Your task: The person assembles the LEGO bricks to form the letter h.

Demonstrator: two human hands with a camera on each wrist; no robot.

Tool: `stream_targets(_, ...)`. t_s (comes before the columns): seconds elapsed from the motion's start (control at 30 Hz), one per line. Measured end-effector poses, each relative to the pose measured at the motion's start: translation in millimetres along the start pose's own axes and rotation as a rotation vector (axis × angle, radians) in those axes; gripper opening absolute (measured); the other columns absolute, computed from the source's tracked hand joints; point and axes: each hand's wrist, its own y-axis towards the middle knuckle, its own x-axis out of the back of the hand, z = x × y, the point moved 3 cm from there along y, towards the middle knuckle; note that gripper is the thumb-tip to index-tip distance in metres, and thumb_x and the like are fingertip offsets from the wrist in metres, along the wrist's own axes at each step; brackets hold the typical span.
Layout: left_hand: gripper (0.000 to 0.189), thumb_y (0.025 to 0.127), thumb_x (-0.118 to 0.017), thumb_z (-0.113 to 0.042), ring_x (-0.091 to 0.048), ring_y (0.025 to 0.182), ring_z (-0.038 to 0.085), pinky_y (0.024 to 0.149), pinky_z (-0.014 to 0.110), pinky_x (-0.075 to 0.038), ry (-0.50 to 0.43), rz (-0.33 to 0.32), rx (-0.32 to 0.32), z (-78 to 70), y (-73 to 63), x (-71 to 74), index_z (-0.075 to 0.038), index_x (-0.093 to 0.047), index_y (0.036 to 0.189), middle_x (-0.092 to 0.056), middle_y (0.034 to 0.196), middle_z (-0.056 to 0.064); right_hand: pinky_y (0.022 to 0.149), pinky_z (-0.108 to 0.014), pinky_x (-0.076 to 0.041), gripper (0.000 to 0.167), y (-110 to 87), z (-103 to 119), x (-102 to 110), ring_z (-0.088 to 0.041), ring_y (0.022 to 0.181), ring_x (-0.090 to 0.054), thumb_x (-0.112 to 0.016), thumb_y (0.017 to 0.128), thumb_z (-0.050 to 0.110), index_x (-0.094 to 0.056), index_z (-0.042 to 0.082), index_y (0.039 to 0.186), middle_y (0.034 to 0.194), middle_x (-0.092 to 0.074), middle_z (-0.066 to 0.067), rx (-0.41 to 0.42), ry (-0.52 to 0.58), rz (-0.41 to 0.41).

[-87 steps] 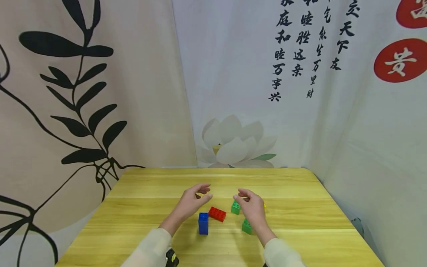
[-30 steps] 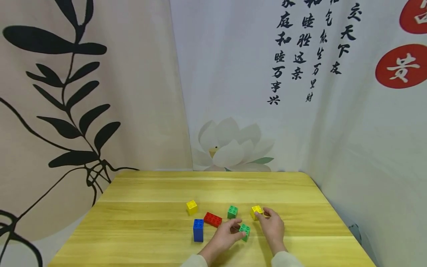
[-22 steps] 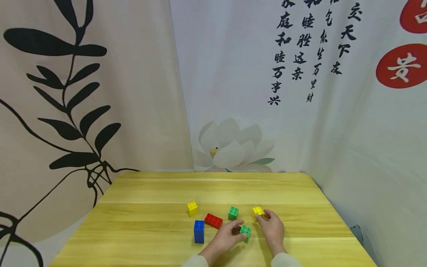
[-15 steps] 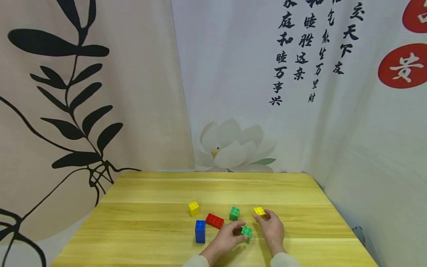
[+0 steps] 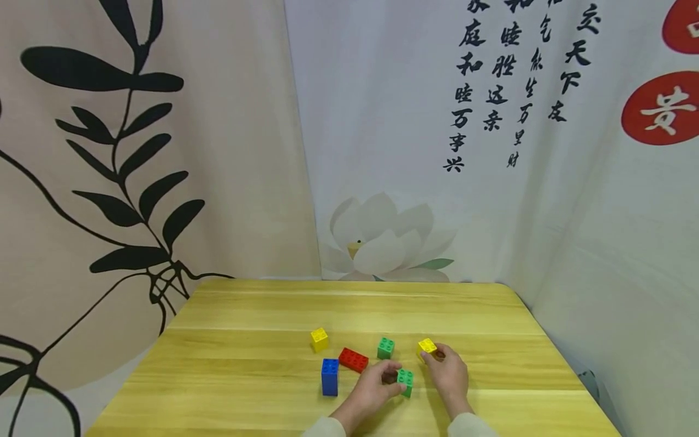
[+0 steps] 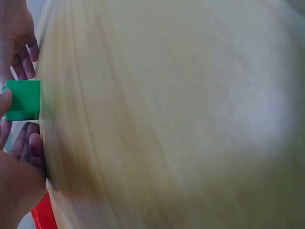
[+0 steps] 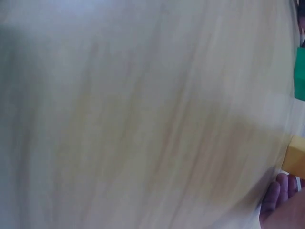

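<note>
Thumb and fingers of my left hand (image 5: 373,387) pinch a green toy building brick (image 5: 405,379) low at the table's middle. In the left wrist view the thumb lies against this green brick (image 6: 24,101). To its right, my right hand (image 5: 450,375) holds a yellow brick (image 5: 426,346) between thumb and fingertips. The yellow brick (image 7: 296,157) is cut off at the edge of the right wrist view. A second green brick (image 5: 385,348) stands between and behind the hands. Left of my left hand lies a red brick (image 5: 354,360).
A tall blue brick (image 5: 330,377) stands left of the red one. Farther back on the left is another yellow brick (image 5: 319,340). All rest on a wooden table (image 5: 262,352), with a printed curtain (image 5: 246,152) behind its far edge.
Both hands were raised above the table at first; they came down to the green and yellow bricks. Over the last second the held green brick has turned slightly, and the hands stay almost in place.
</note>
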Motion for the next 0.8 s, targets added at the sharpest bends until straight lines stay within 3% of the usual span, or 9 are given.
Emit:
stream_targets(0.3,0.035,0.087,-0.078,-0.017,-0.058,0.090,0.012,0.081,0.036,-0.052,-0.002,-0.017,0.010,0.3,0.9,-0.6,-0.010,-0.066,0.119,-0.063,0.098,-0.007,0.079,-0.041,-0.056,0.046,2.4,-1.2,4.2,-0.034,0.101,-0.064,-0.071,0.093,0.022,-0.060,-0.006,0.127,0.116,-0.066,-0.023,0.040,0.077,0.036)
stream_targets(0.57,0.034,0.087,-0.078,-0.021,-0.059,0.090,0.012,0.081,0.037,-0.052,0.013,-0.034,-0.001,0.1,0.1,-0.9,-0.011,-0.066,0.117,-0.065,0.099,-0.007,0.077,-0.035,-0.055,0.048,8.4,3.0,9.0,-0.022,0.098,-0.064,-0.073,0.092,0.026,-0.061,0.002,0.131,0.118,-0.066,-0.011,0.104,0.118,0.150)
stream_targets(0.8,0.032,0.086,-0.079,-0.018,-0.059,0.090,0.012,0.081,0.035,-0.052,0.011,-0.026,-0.024,1.9,1.3,-0.4,-0.012,-0.067,0.115,-0.065,0.099,-0.008,0.076,-0.029,-0.053,0.042,8.5,13.2,17.0,-0.018,0.096,-0.063,-0.075,0.090,0.024,-0.066,0.007,0.127,0.111,-0.067,-0.005,0.126,0.174,0.198)
